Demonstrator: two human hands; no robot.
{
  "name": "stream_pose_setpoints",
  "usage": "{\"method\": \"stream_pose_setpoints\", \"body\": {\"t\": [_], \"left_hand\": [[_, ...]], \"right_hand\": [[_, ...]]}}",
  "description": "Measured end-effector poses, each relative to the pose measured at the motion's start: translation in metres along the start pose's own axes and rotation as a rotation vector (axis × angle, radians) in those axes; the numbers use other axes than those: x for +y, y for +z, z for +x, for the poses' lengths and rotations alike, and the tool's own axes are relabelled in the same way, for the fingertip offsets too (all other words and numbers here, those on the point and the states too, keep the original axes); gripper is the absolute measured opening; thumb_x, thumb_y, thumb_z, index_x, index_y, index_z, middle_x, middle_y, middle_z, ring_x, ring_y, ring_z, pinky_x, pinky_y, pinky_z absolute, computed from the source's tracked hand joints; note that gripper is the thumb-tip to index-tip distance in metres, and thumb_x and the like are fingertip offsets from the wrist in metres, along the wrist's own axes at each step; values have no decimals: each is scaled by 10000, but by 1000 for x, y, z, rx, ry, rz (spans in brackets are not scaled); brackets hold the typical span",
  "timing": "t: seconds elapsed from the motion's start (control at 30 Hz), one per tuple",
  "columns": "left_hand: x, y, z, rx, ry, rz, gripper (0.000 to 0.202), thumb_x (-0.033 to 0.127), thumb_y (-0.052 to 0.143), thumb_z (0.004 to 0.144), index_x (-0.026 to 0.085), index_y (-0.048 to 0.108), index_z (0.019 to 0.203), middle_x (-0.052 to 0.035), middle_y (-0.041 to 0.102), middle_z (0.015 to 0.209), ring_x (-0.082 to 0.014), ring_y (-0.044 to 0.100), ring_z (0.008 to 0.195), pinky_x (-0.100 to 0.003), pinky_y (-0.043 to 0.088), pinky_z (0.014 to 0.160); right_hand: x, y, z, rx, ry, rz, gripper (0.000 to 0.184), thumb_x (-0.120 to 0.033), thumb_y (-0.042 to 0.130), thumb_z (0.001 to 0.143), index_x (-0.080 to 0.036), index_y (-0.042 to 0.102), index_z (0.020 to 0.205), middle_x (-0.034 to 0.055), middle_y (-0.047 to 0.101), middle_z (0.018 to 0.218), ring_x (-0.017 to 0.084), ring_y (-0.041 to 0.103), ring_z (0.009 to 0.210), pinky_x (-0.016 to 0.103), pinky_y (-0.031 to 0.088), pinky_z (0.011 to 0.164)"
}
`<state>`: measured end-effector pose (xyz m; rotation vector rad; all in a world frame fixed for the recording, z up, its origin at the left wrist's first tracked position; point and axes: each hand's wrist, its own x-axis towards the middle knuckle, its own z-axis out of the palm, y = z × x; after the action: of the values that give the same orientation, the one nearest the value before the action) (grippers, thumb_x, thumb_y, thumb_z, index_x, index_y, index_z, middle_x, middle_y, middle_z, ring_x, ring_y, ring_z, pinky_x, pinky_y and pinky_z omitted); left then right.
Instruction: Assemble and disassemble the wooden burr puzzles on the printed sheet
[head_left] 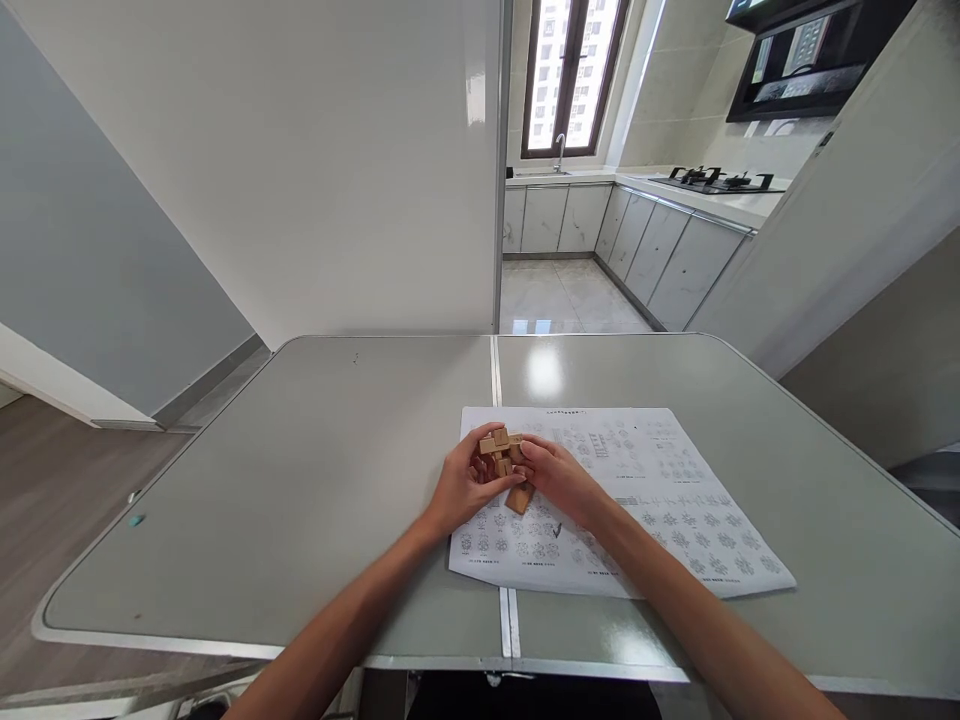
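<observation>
Between my two hands is a small wooden burr puzzle (501, 440), made of interlocking tan blocks. My left hand (465, 483) curls round its left side, with the thumb along the bottom and fingers behind. From the right, my right hand (553, 472) grips the puzzle with closed fingers; its fingertips press on the right-hand blocks. A loose flat wooden piece (520, 498) lies on the paper just below the puzzle. Beneath the hands spreads a large printed instruction sheet (697, 520) covered in small line diagrams. Fingers hide part of the puzzle.
The grey folding table (337, 460) has a metal seam (510, 625) down its middle. A small teal bit (136, 520) lies near its left edge. Beyond the far edge stand a white panel (375, 180) and a kitchen with white cabinets (566, 217) and a gas hob (716, 182).
</observation>
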<state>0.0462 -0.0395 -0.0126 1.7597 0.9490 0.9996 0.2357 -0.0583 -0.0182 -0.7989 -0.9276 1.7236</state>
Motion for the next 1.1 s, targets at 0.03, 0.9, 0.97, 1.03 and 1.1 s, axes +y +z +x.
{"method": "stream_pose_setpoints", "body": {"t": [0.03,0.9,0.97,1.03,1.1], "left_hand": [[0,0,0,-1,18,2,700,460,874,772,252,567,1366,-49,694,1096,-197,671,907,-284,572,741],[3,-4,2,14,-42,-86,771,478,930,676,227,631,1341,-16,678,911,-126,578,701,-236,482,612],[2,-4,1,5,-23,-65,765,479,927,684,228,629,1343,-33,694,957,-141,607,742,-238,494,626],[2,-6,1,-13,6,-27,748,480,917,702,237,628,1347,-54,708,1039,-165,639,807,-250,516,660],[3,-7,0,-35,43,18,723,482,902,727,251,627,1354,-72,706,1133,-194,661,891,-270,539,708]], "right_hand": [[1,0,0,-2,-2,-1,400,-521,774,876,-238,758,1158,60,726,1045,196,676,907,340,549,883],[1,4,-6,152,-424,-630,286,-543,648,968,-292,712,1089,69,678,1055,248,617,920,376,487,847],[1,4,-6,147,-429,-670,295,-559,612,984,-278,705,995,60,650,976,231,577,853,358,468,781],[1,3,-7,118,-381,-670,340,-582,571,999,-268,671,918,34,614,853,208,527,756,339,427,698],[0,3,-8,82,-322,-636,383,-604,539,1007,-261,636,868,10,572,765,191,481,691,325,385,648]]}}
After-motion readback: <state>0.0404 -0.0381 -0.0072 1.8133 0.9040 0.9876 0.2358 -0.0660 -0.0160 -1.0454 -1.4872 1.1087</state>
